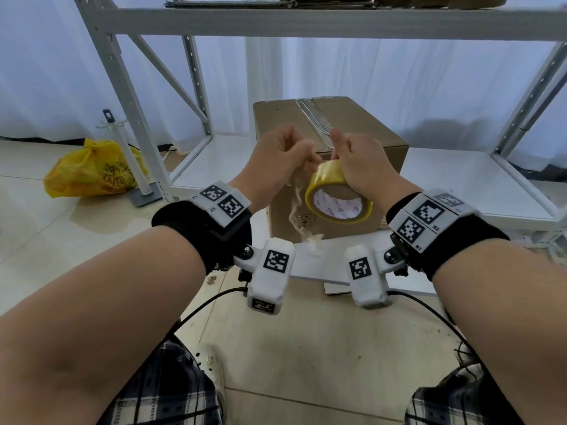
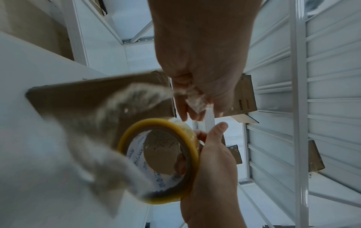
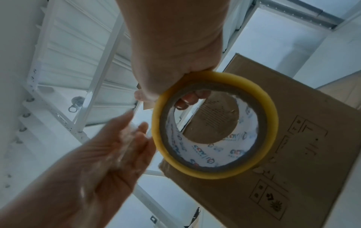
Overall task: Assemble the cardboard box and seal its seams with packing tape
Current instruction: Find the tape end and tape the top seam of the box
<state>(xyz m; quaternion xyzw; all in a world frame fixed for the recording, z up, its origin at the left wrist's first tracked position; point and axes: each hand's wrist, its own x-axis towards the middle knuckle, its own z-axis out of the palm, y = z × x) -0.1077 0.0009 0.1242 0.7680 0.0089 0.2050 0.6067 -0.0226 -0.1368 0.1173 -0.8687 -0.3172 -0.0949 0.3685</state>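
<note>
Yellow-edged, the tape roll (image 1: pixel 339 198) hangs in front of the box (image 1: pixel 352 124), gripped by the right hand (image 1: pixel 365 165) with fingers (image 3: pixel 187 98) curled through its core and the thumb on the outer rim. The left hand (image 1: pixel 277 157) pinches a crumpled strip of loose tape (image 1: pixel 299 210) that dangles from its curled fingers just beside the roll. The box sits closed on the low white shelf (image 1: pixel 466 176), a tape line (image 1: pixel 314 118) along its top seam.

Cardboard box (image 1: pixel 331 148) fills shelf bay centre, directly ahead. White shelf uprights (image 1: pixel 122 96) flank both sides; crossbeam (image 1: pixel 306 26) caps overhead. Open floor (image 1: pixel 55 228) left, past yellow bag (image 1: pixel 89 170) and stand (image 1: pixel 132 161).
</note>
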